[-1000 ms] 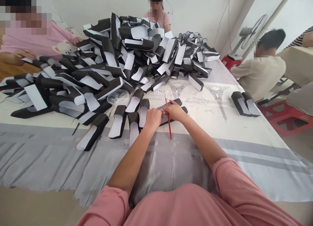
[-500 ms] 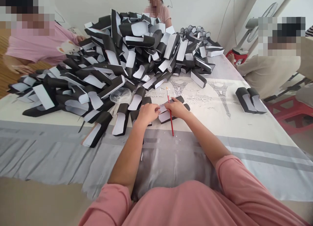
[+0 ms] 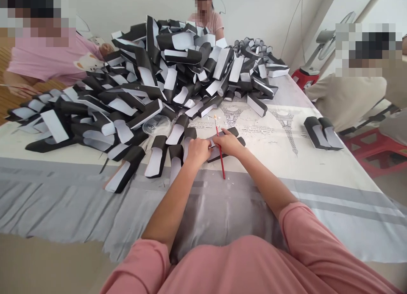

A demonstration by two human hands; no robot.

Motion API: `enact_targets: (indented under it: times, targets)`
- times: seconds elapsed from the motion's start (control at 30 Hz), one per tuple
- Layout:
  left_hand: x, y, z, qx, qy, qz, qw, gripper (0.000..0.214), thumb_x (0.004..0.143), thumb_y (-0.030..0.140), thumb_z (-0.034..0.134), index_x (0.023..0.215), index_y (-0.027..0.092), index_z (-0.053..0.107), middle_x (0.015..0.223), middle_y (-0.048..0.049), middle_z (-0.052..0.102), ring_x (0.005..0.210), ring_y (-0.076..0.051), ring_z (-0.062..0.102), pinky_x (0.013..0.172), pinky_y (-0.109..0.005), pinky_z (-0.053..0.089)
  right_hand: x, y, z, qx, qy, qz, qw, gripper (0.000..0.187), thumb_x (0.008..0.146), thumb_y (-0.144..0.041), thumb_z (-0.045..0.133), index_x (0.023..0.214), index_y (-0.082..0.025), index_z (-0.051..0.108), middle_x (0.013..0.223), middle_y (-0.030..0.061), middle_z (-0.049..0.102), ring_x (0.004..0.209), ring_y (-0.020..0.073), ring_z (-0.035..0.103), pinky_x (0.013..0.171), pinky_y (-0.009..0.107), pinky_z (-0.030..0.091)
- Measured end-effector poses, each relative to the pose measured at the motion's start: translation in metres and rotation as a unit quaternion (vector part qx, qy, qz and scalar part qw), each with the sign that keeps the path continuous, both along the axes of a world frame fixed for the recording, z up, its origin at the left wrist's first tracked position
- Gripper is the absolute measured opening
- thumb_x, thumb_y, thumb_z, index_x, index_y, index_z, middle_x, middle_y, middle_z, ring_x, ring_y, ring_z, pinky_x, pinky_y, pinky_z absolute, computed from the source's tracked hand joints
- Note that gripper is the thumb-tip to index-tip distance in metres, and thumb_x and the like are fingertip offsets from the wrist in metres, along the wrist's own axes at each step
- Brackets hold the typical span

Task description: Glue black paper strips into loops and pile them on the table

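Observation:
My left hand (image 3: 199, 151) rests closed on a black and white folded paper piece (image 3: 212, 152) lying on the table (image 3: 286, 166). My right hand (image 3: 229, 143) presses on the same piece and holds a thin red brush (image 3: 219, 147), whose tip points away from me. Several more folded pieces (image 3: 155, 162) lie just left of my hands.
A big heap of black and white folded pieces (image 3: 159, 73) fills the far half of the table. A clear plastic cup (image 3: 155, 125) sits by the heap. Two finished pieces (image 3: 322, 133) lie at the right. Three people sit around; red stools (image 3: 372, 152) and a fan (image 3: 324, 39) stand right.
My left hand has slid right, back against my right hand on the piece. The brush stays in my right hand.

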State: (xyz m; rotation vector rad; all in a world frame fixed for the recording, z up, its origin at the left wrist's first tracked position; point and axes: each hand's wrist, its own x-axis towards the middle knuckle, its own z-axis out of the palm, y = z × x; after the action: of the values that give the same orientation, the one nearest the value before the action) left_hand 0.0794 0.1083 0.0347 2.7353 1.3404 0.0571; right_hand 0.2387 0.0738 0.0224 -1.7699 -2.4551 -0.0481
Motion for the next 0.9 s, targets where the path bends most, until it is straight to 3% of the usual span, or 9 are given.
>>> enact_targets:
  times: [0.2, 0.33, 0.5, 0.6, 0.67, 0.77, 0.9]
  targets:
    - [0.005, -0.004, -0.006, -0.001, 0.022, -0.024, 0.999, 0.03, 0.09, 0.024, 0.048, 0.095, 0.02, 0.077, 0.098, -0.0143, 0.077, 0.103, -0.031, 0.07, 0.086, -0.041, 0.047, -0.002, 0.001, -0.002, -0.003, -0.029, 0.005, 1.0, 0.025, 0.085, -0.005, 0.047, 0.092, -0.02, 0.065, 0.07, 0.0002, 0.068, 0.07, 0.0175, 0.062, 0.113, 0.04, 0.026]
    - [0.007, -0.004, -0.006, -0.01, 0.017, -0.014, 1.0, 0.031, 0.09, 0.023, 0.047, 0.096, 0.019, 0.077, 0.098, -0.0153, 0.076, 0.102, -0.031, 0.07, 0.083, -0.04, 0.047, 0.001, 0.003, -0.003, 0.01, 0.006, 0.007, 1.0, 0.025, 0.082, -0.002, 0.047, 0.087, -0.02, 0.064, 0.073, 0.0015, 0.068, 0.074, 0.018, 0.061, 0.111, 0.04, 0.028]
    - [0.003, -0.001, -0.005, 0.005, -0.029, 0.024, 0.999, 0.031, 0.092, 0.025, 0.046, 0.096, 0.019, 0.076, 0.1, -0.0145, 0.076, 0.101, -0.031, 0.07, 0.082, -0.04, 0.046, 0.006, 0.002, 0.009, 0.137, 0.113, -0.03, 0.984, 0.009, 0.089, -0.016, 0.052, 0.084, -0.02, 0.059, 0.086, 0.0071, 0.068, 0.085, 0.0224, 0.058, 0.09, 0.034, 0.04]
    - [0.003, -0.002, -0.005, 0.013, -0.052, 0.043, 0.998, 0.032, 0.092, 0.025, 0.045, 0.097, 0.017, 0.076, 0.1, -0.0153, 0.076, 0.101, -0.031, 0.07, 0.08, -0.04, 0.046, 0.008, 0.0, 0.016, 0.193, 0.141, -0.084, 0.967, 0.016, 0.096, -0.025, 0.047, 0.084, -0.02, 0.057, 0.088, 0.0088, 0.068, 0.083, 0.023, 0.056, 0.08, 0.032, 0.039]
    - [0.004, -0.003, -0.005, 0.004, -0.046, 0.045, 0.998, 0.032, 0.092, 0.023, 0.045, 0.098, 0.016, 0.076, 0.1, -0.016, 0.076, 0.101, -0.031, 0.07, 0.081, -0.04, 0.046, 0.008, 0.0, 0.017, 0.171, 0.115, -0.093, 0.974, 0.016, 0.093, -0.015, 0.044, 0.084, -0.02, 0.057, 0.086, 0.0079, 0.067, 0.079, 0.022, 0.054, 0.076, 0.031, 0.036]
    - [0.006, -0.005, -0.005, -0.009, -0.019, 0.027, 0.999, 0.033, 0.09, 0.02, 0.045, 0.098, 0.015, 0.076, 0.1, -0.0164, 0.076, 0.102, -0.032, 0.069, 0.082, -0.04, 0.046, 0.006, 0.0, 0.012, 0.085, 0.037, -0.041, 0.995, 0.026, 0.08, 0.001, 0.044, 0.084, -0.019, 0.06, 0.082, 0.0077, 0.066, 0.083, 0.0223, 0.054, 0.075, 0.031, 0.033]
    - [0.006, -0.006, -0.005, -0.018, -0.005, -0.002, 1.0, 0.03, 0.09, 0.018, 0.047, 0.094, 0.014, 0.076, 0.1, -0.016, 0.076, 0.102, -0.031, 0.069, 0.083, -0.039, 0.046, 0.001, 0.003, 0.001, 0.029, -0.003, 0.021, 0.999, 0.025, 0.079, 0.001, 0.048, 0.082, -0.019, 0.063, 0.075, 0.0072, 0.065, 0.09, 0.0231, 0.054, 0.082, 0.031, 0.035]
